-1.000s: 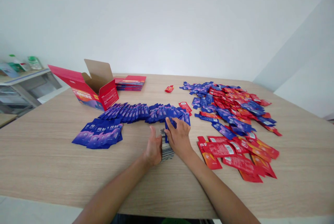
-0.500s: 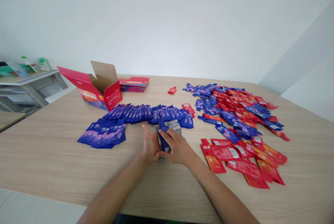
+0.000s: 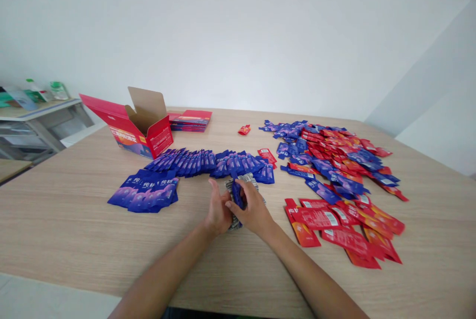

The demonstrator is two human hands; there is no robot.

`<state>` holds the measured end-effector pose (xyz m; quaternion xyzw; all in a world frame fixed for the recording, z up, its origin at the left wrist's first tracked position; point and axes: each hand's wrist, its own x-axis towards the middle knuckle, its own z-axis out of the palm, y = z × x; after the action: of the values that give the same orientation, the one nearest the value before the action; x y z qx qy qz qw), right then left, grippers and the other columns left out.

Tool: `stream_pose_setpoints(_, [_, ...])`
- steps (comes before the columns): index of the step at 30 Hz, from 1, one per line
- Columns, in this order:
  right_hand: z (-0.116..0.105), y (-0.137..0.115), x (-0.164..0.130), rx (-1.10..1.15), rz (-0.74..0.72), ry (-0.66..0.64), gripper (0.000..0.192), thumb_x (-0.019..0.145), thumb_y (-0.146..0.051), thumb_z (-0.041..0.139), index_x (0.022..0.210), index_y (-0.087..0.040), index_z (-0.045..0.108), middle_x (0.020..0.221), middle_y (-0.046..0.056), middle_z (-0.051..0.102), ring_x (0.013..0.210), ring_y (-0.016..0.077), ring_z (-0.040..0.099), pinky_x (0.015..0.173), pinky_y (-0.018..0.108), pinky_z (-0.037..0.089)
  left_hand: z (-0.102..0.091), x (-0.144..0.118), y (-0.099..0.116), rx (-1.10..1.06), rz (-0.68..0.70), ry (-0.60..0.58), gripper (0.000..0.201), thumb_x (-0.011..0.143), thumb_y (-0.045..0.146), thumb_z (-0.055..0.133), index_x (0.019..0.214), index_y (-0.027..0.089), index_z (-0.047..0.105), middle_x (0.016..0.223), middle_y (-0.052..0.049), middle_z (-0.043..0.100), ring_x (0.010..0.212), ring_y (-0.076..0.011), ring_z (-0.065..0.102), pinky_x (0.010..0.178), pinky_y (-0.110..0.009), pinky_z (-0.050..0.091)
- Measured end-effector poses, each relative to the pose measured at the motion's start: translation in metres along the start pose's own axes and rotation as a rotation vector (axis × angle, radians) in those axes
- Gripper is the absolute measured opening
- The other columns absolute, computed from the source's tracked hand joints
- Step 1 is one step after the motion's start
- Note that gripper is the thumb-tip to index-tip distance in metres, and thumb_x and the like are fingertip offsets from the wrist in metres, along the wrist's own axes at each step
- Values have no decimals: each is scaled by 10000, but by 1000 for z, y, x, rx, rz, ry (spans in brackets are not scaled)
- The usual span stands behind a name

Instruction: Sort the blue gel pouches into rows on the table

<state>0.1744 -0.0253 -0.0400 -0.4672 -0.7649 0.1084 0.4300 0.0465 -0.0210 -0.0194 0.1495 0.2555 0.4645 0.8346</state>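
A dark blue sachet [image 3: 237, 194] stands out between my hands, over a crumpled black-and-white striped cloth [image 3: 248, 178]. My right hand [image 3: 256, 210] pinches the sachet with thumb and bent fingers. From the left, my left hand [image 3: 217, 211] grips the cloth's side, thumb raised and other fingers partly hidden. Just beyond the hands runs a row of overlapping blue sachets [image 3: 201, 161]. To the left lies a fanned group of blue sachets [image 3: 150, 191], printed side up.
An upright red carton [image 3: 139, 133] with raised flaps stands back left, beside flattened red cartons [image 3: 191, 119]. Mixed red and blue sachets [image 3: 330, 153] are heaped at right, with red sachets [image 3: 342, 224] nearer. One small red packet [image 3: 244, 130] lies at the back.
The blue sachet between my hands has become narrower and more folded or tilted. My left hand has shifted slightly right, and the view has moved slightly.
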Motion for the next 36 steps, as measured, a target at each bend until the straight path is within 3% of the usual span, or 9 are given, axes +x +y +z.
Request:
stream_pose_setpoints(3, [-1,-2,1,22,18,58,434,945,-401,569,1310,-168,533,978,95,647,822,222,629,764,377,558,-4,1,-4,83,31,-61,967,855,849,163,1181,110,694,1098,-168,747,1196,-326,635,1074,-441,463])
stream_pose_setpoints(9, [-10,2,5,161,103,188,337,988,-403,514,1255,-205,563,859,24,633,746,187,607,714,325,515,-3,3,-13,254,111,-310,1043,727,945,352,1341,146,616,1248,-153,705,1334,-349,532,1147,-501,389])
stream_pose_setpoints(15, [-18,6,8,236,106,225,240,976,-423,545,1088,-220,606,787,-6,608,690,164,581,653,288,476,0,0,-22,227,130,-312,1007,713,938,404,1286,148,650,1288,-156,690,1374,-358,490,1174,-501,345])
stream_pose_setpoints(18, [-23,1,10,221,64,115,218,977,-419,540,1043,-221,602,793,-1,607,703,165,579,666,285,464,-2,-1,-22,190,129,-269,981,727,937,375,1248,156,661,1219,-153,715,1302,-355,557,1123,-507,407])
stream_pose_setpoints(24, [-29,-11,11,140,-64,-311,125,965,-344,562,991,-223,584,775,-12,576,693,155,541,653,270,413,-3,0,-2,99,174,-85,978,697,974,324,1059,146,697,1019,-138,744,1078,-341,668,919,-462,551])
stream_pose_setpoints(27, [-21,-15,6,148,-69,-373,103,962,-320,571,998,-224,568,801,-8,591,719,159,559,666,270,417,0,-1,11,71,194,-47,1020,732,966,229,1115,136,679,1020,-136,743,1046,-340,669,888,-469,554])
stream_pose_setpoints(31, [-5,-17,-1,105,-86,-267,99,977,-287,534,1038,-211,554,862,26,604,749,176,573,696,297,445,-2,-1,15,91,182,-55,1013,735,961,253,1132,130,675,1033,-145,743,1051,-344,669,897,-466,550])
stream_pose_setpoints(36, [-4,-15,0,76,-46,-53,114,1002,-285,495,1060,-213,562,922,55,613,828,198,587,751,324,476,-7,1,-2,204,116,-86,1007,696,976,312,1082,134,707,1042,-158,747,1164,-351,637,1011,-448,503])
